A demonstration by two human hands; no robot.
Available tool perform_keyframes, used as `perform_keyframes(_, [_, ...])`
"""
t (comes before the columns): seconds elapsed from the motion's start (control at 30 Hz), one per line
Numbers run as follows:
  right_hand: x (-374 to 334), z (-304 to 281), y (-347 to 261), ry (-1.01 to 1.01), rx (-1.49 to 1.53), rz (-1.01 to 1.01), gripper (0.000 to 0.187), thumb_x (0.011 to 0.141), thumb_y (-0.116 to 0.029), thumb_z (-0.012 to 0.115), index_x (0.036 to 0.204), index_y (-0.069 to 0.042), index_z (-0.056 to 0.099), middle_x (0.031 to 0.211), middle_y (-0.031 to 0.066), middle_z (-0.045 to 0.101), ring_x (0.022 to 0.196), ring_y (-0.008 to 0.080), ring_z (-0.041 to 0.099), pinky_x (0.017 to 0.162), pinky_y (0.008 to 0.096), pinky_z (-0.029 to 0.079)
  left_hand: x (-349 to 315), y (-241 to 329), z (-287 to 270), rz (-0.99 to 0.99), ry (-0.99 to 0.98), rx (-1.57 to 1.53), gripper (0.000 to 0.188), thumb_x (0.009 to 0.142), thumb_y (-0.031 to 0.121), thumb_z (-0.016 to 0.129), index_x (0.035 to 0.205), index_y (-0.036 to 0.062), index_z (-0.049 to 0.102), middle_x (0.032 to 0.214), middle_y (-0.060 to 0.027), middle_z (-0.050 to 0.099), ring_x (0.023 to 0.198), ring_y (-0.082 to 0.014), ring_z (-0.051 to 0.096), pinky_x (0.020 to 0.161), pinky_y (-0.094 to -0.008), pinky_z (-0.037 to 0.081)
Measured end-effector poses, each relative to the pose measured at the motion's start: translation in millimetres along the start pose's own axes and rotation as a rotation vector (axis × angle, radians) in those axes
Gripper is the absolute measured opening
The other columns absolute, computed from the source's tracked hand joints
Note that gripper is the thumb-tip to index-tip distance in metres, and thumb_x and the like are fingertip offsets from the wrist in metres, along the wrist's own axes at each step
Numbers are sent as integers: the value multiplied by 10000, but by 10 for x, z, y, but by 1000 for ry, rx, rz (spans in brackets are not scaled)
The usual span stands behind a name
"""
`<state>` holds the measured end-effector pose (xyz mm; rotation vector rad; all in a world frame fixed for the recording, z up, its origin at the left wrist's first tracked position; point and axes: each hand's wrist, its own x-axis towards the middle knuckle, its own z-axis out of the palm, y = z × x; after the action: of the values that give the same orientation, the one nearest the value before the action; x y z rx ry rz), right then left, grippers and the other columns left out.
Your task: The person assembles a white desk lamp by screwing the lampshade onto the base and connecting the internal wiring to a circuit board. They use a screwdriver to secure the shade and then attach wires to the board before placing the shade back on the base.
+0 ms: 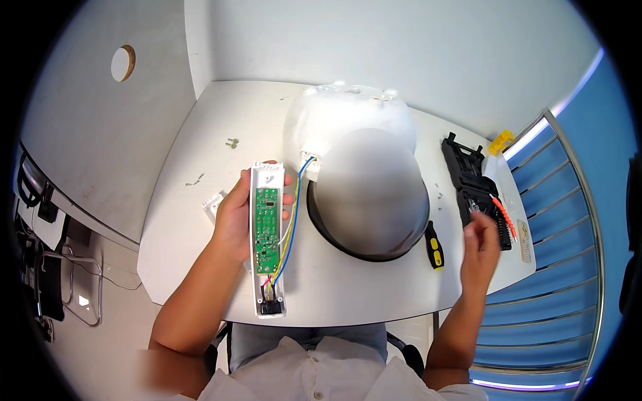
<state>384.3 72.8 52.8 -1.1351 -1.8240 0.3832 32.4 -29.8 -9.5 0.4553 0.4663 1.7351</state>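
My left hand (234,220) is closed round a long white plastic housing (269,175), held upright above the table's near part. Inside the housing lies a green circuit board (267,230), with a black socket (271,307) at the lower end. Blue and yellow wires (294,220) run from it to a large white rounded appliance (304,123). In front of the appliance is a grey dome (371,214) with a dark rim, its surface blurred. My right hand (479,250) is beside the black tool case (461,164), its fingertips pinched together; what they hold, if anything, cannot be made out.
A black-and-yellow screwdriver (435,246) lies right of the dome. An orange-red flexible shaft (504,217) rests on the case, near a yellow piece (501,142). Loose screws (232,142) and a small white part (212,204) lie at left. A metal railing (568,174) borders the table's right.
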Motion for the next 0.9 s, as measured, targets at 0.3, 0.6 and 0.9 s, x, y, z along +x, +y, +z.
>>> perform_keyframes(0.3, [-584,159,623,-226,-530,-37,538,734,-146,719,1226,-25,537,985,148,561,959,357,512,811,443,439,45,-34,-168,-33,37,66,442,1008,421,348,1259,85,487,1133,-157,615,848,-261,667,708,-348,580])
perform_keyframes(0.6, [-616,-66,699,17,-153,107,399,775,-49,649,1163,-3,571,965,146,593,864,290,580,766,334,463,54,-51,-128,-27,53,46,431,1003,410,375,1273,89,476,1117,-149,612,799,-232,667,652,-338,581])
perform_keyframes(0.9, [-404,-572,501,289,231,118,295,828,-41,650,1110,-5,572,1033,56,565,932,131,554,824,250,459,47,-34,-51,-90,54,3,534,990,449,381,1202,-26,504,1007,-159,618,745,-204,648,652,-300,569])
